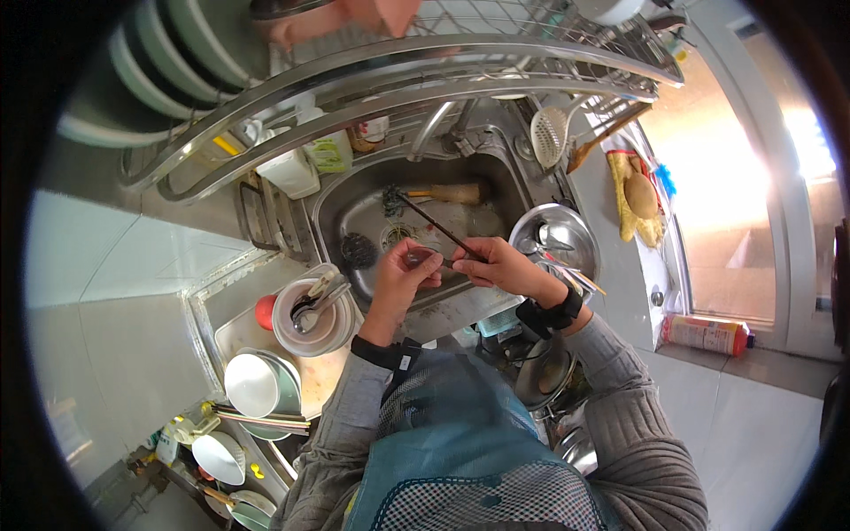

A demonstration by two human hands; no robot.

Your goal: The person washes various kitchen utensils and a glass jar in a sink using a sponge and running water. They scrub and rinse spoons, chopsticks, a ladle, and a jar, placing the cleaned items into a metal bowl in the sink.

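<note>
Both hands meet over the near rim of a stainless steel sink point(345, 199). My left hand point(413, 269) pinches a small, dark, rounded utensil part point(422, 256), perhaps the bowl of a spoon or ladle. In my right hand point(490, 264) is a long, thin, dark stick or handle point(435, 223) that slants up and left over the basin; whether it joins the rounded part is hidden by the fingers. Down in the basin lie a dark scouring pad point(358, 251), a bristled brush point(457, 194) and a greyish scrubber point(393, 201) beside the stick's far end.
A steel bowl with utensils point(555, 219) stands right of the sink. Stacked plastic bowls holding spoons point(285, 325) and white bowls point(251, 385) are at the left. A metal dish rack point(465, 45) spans above the tap point(431, 129). A skimmer point(549, 136) hangs at the right.
</note>
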